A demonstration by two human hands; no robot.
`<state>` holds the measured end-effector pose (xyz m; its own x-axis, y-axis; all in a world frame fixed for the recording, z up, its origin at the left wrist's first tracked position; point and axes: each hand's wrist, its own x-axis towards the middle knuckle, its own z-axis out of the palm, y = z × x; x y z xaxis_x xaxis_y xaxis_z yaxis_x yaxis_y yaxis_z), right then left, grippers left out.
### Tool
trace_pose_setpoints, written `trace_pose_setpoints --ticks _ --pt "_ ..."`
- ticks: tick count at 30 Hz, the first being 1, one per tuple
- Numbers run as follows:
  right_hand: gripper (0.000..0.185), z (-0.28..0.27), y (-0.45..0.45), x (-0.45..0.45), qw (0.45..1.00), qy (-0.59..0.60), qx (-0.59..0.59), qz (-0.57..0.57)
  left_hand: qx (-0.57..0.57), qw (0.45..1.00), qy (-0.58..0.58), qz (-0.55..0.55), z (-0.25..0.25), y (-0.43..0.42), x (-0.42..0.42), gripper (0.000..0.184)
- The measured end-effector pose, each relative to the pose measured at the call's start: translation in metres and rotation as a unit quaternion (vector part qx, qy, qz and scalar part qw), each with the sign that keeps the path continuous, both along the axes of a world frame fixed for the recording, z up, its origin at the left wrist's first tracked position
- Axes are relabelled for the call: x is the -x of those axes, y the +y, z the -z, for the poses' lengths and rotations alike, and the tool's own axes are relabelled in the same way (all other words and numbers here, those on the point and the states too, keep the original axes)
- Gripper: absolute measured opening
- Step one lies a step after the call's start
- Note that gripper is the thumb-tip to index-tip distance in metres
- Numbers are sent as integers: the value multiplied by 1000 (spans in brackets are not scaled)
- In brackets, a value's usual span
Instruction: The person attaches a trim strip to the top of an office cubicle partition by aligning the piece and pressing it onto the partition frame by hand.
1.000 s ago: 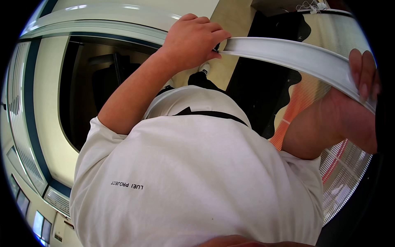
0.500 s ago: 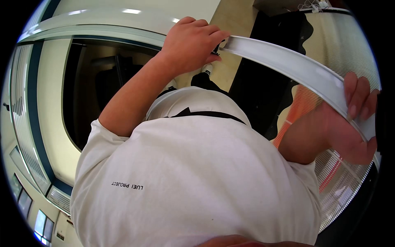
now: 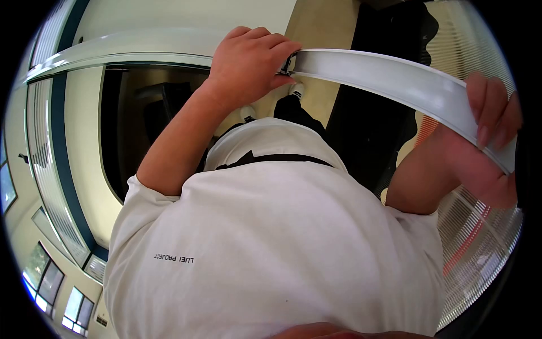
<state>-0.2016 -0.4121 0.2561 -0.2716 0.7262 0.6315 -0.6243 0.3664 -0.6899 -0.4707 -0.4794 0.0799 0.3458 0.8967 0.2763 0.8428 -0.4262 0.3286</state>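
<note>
A long white strip with raised edges (image 3: 389, 79), which looks bent through the wide lens, spans between my hands. My left hand (image 3: 245, 65) is closed at its near-left end, thumb below and fingers above. A small dark and shiny fitting (image 3: 289, 63) shows between that thumb and forefinger, at the strip's end. My right hand (image 3: 488, 135) is wrapped around the strip's other end at the far right, fingers over the top and palm beneath. Part of this hand is cut off by the dark edge of the view.
A pale rail (image 3: 141, 59) runs left behind my left hand, beside a white panel (image 3: 186, 25). Black wavy-edged material (image 3: 384, 62) lies below the strip. Ribbed translucent sheeting (image 3: 474, 271) is at right. My shoes (image 3: 296, 89) stand on a tan floor (image 3: 316, 28).
My left hand and the strip's left end have shifted slightly left in view, and my right hand sits a little higher. The surroundings have shifted too. Both grips look the same.
</note>
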Motion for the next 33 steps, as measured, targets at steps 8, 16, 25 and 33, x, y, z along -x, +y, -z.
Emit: trace_pose_setpoints --ticks 8,16,25,33 --pt "44 -18 0 3 999 -14 -16 28 14 1000 3 -20 -13 -8 -19 55" --pt "41 -46 -1 52 991 -70 4 116 40 999 7 -24 -16 -16 -28 59" --pt "38 -52 -2 84 986 -109 1 123 63 998 12 -29 -19 -17 -30 58" --pt "36 -63 -9 91 985 -126 -10 113 71 997 12 -28 -19 -18 -31 54"
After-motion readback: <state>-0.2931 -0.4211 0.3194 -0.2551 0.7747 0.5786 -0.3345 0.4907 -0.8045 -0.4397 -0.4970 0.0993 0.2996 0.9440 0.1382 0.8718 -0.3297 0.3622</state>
